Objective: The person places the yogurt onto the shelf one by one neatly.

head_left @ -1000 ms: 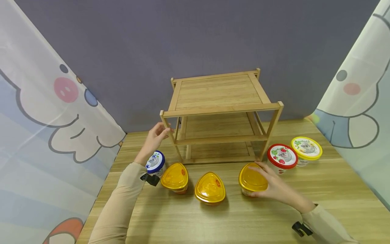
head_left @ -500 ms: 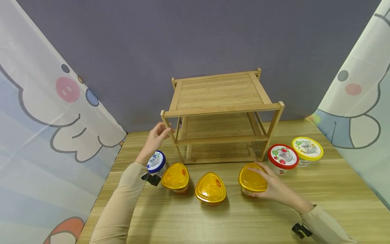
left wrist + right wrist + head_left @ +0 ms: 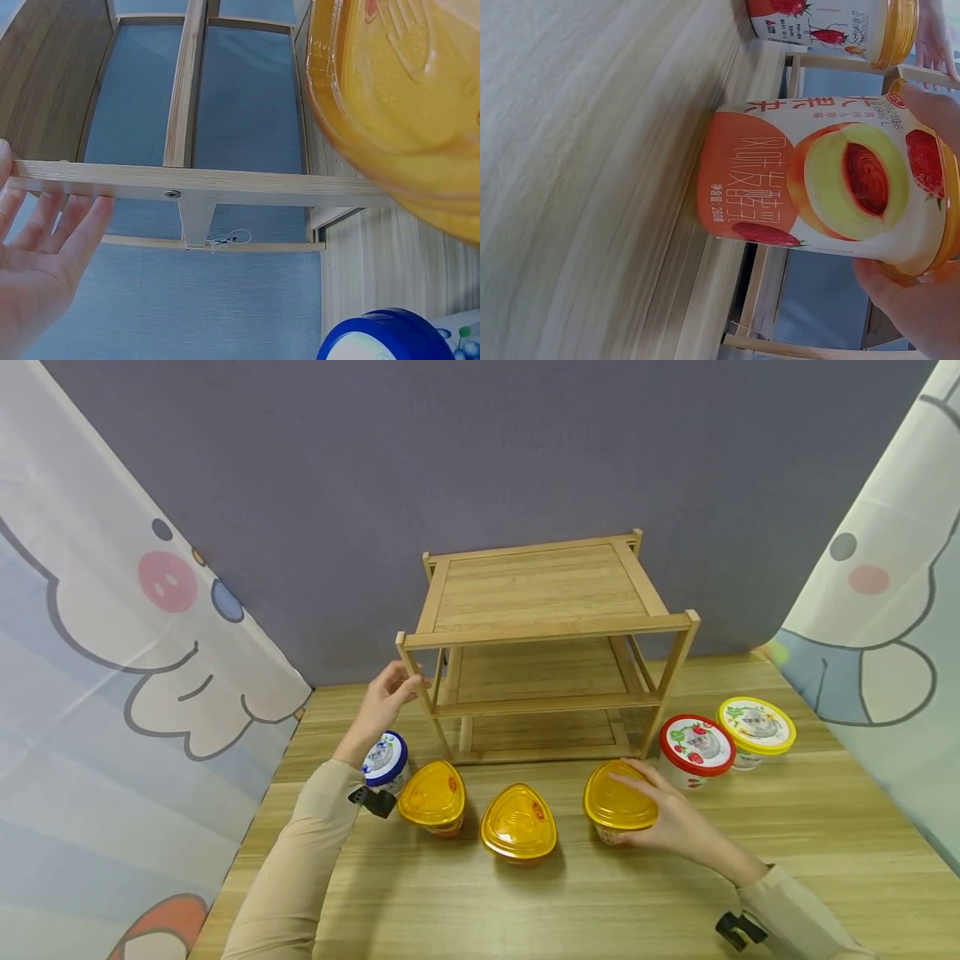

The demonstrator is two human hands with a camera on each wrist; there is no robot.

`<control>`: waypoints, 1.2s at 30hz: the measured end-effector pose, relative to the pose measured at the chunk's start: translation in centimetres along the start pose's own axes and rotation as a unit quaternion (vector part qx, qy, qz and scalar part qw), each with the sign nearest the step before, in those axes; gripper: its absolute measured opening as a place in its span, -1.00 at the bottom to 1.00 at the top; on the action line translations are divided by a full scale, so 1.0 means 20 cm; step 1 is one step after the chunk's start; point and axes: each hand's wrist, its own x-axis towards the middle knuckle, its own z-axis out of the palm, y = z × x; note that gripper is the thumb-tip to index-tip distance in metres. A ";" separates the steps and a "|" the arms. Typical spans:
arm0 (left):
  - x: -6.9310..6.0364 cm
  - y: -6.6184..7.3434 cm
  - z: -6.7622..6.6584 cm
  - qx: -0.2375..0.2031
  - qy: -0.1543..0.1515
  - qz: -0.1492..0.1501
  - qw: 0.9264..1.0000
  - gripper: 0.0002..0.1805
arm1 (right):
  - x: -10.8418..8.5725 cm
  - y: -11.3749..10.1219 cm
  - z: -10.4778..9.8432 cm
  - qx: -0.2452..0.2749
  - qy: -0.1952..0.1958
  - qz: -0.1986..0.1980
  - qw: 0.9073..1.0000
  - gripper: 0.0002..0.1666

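In the head view my left hand [image 3: 384, 700] holds the front left post of a wooden shelf [image 3: 540, 589]. In the left wrist view its fingers [image 3: 82, 225] lie against that post, with the thumb at the image edge. My right hand [image 3: 678, 822] grips a yogurt cup [image 3: 617, 797] with a yellow lid, right of the middle. The right wrist view shows a peach and strawberries on its label, with thumb and fingers around the lid end. Two more yellow-lidded yogurt cups, a middle one [image 3: 518, 822] and a left one [image 3: 432, 795], stand on the table.
A blue-lidded tub [image 3: 384, 760] stands beneath my left forearm. Close to my right hand are a red-lidded tub [image 3: 696, 746] and a yellow-rimmed tub [image 3: 756, 725]. Behind the shelf rises a grey backdrop [image 3: 525, 452], with printed curtains [image 3: 877, 635] on both sides.
The gripped yogurt cup and my right hand have shifted slightly left. My left hand keeps its place on the shelf post.
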 end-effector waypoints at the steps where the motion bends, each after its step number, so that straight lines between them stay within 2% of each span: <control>1: 0.00 0.00 0.00 -0.001 -0.001 0.000 1.000 -0.71 | 0.00 0.00 0.00 0.001 0.000 0.000 1.000 -0.08; 7: 0.01 -0.01 0.00 0.000 -0.001 -0.004 1.000 -0.69 | 0.01 -0.02 -0.01 0.015 0.007 0.013 1.000 -0.10; 16: 0.00 -0.01 0.00 -0.004 0.000 -0.013 1.000 -0.69 | 0.07 -0.06 -0.08 0.036 0.020 0.002 0.999 -0.13; 36: 0.01 -0.01 -0.01 0.001 0.000 -0.019 1.000 -0.73 | 0.23 -0.17 -0.31 -0.003 0.018 0.005 1.000 -0.11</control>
